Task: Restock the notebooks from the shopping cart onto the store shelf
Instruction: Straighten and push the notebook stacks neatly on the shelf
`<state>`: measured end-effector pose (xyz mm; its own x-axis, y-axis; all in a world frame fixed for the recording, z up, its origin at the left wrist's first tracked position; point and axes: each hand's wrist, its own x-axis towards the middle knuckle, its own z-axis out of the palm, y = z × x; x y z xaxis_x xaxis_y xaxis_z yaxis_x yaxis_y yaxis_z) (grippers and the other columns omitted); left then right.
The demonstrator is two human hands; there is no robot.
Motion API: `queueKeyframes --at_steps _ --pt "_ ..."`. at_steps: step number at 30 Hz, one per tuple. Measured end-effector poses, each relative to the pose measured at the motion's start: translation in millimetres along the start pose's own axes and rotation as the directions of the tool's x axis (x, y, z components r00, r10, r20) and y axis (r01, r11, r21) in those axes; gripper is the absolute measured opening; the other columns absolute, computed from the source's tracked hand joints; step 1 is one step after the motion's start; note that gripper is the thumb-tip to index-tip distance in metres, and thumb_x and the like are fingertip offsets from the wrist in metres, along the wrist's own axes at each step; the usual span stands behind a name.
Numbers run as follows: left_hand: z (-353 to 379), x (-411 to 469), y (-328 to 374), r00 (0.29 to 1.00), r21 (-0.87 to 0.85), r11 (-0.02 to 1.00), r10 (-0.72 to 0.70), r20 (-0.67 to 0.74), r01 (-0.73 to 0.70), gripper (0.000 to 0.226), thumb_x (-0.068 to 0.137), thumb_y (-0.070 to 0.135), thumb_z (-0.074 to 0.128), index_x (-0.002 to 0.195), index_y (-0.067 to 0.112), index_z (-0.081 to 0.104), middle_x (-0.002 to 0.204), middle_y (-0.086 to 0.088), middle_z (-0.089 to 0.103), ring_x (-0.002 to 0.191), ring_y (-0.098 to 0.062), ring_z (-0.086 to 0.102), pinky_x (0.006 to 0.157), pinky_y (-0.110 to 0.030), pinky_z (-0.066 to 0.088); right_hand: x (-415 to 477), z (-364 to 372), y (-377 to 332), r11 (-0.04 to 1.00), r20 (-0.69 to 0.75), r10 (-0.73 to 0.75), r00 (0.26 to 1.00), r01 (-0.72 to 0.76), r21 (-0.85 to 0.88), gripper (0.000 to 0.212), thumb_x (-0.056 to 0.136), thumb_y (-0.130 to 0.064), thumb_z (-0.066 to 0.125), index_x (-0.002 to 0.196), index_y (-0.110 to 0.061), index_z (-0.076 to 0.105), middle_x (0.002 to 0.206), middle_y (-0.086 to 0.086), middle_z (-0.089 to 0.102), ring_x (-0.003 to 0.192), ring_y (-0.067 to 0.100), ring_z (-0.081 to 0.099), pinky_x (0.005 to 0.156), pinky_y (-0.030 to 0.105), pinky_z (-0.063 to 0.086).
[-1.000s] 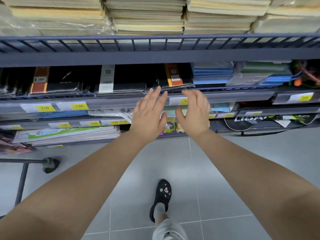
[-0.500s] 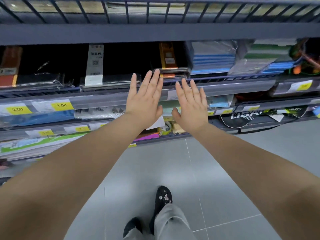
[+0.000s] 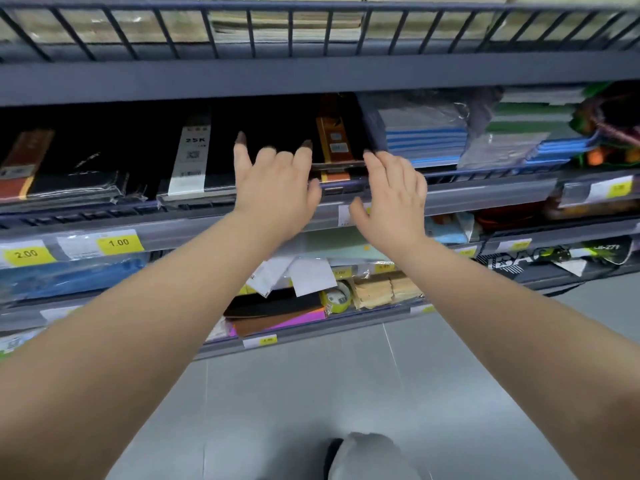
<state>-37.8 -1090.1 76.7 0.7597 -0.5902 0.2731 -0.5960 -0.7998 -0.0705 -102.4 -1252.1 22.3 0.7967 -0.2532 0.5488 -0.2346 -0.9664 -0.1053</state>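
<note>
Both my arms stretch toward the middle tier of a grey store shelf [image 3: 485,197]. My left hand [image 3: 273,188] has its fingers spread, their tips inside the dark shelf opening above a stack of black notebooks [image 3: 197,157]. My right hand [image 3: 393,190] is beside it, fingers apart, touching the front of a black notebook with an orange band [image 3: 334,143]. Neither hand holds anything. The shopping cart is out of view.
Blue-striped wrapped notebooks [image 3: 422,136] lie right of my hands. Cream notebook stacks sit behind the wire rail [image 3: 311,32] above. Yellow price tags [image 3: 119,242] line the shelf edges. Lower tiers hold papers, tape [image 3: 336,299] and coloured sheets. Grey tiled floor below.
Both hands have moved up and forward from in front of the shelf edge into the middle tier opening. The view has come closer to the shelf.
</note>
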Motion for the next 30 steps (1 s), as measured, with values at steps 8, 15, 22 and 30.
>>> queueKeyframes --at_steps 8,15,22,30 --pt "20.6 0.5 6.2 0.977 0.159 0.981 0.135 -0.162 -0.109 0.037 0.097 0.034 0.033 0.127 0.025 0.054 0.108 -0.001 0.068 0.109 -0.029 0.052 0.111 -0.058 0.009 -6.7 25.4 22.5 0.986 -0.226 -0.162 0.961 0.15 -0.067 0.046 0.086 -0.033 0.052 0.127 -0.014 0.057 0.121 0.006 0.059 0.111 0.022 0.042 0.096 0.037 0.026" --pt "32.2 -0.3 8.7 0.967 0.215 0.973 0.127 -0.222 -0.078 0.046 0.094 0.038 0.032 0.128 0.022 0.058 0.104 -0.004 0.069 0.109 -0.029 0.053 0.111 -0.065 0.001 -3.1 32.7 15.9 0.978 -0.23 -0.193 0.954 0.168 -0.121 0.049 0.089 -0.04 0.041 0.124 -0.013 0.06 0.113 0.005 0.065 0.103 0.029 0.058 0.089 0.036 0.027" --pt "27.2 5.7 16.1 0.994 0.155 0.988 0.011 -0.111 0.006 0.051 0.095 0.038 0.025 0.141 0.023 0.041 0.103 -0.002 0.068 0.112 -0.029 0.05 0.112 -0.063 -0.005 9.9 28.3 11.7 0.976 -0.233 -0.192 0.953 0.162 -0.142 0.043 0.083 -0.037 0.049 0.114 -0.01 0.063 0.107 0.005 0.066 0.101 0.028 0.058 0.087 0.035 0.028" --pt "20.2 10.0 23.5 0.998 0.035 0.998 -0.054 -0.019 0.054 0.039 0.095 0.032 0.028 0.122 0.014 0.051 0.094 -0.001 0.062 0.109 -0.027 0.049 0.109 -0.065 -0.007 10.5 25.9 7.7 0.987 -0.195 -0.153 0.969 0.139 -0.08 0.05 0.078 -0.039 0.038 0.105 -0.01 0.068 0.096 0.001 0.07 0.101 0.029 0.056 0.088 0.037 0.024"
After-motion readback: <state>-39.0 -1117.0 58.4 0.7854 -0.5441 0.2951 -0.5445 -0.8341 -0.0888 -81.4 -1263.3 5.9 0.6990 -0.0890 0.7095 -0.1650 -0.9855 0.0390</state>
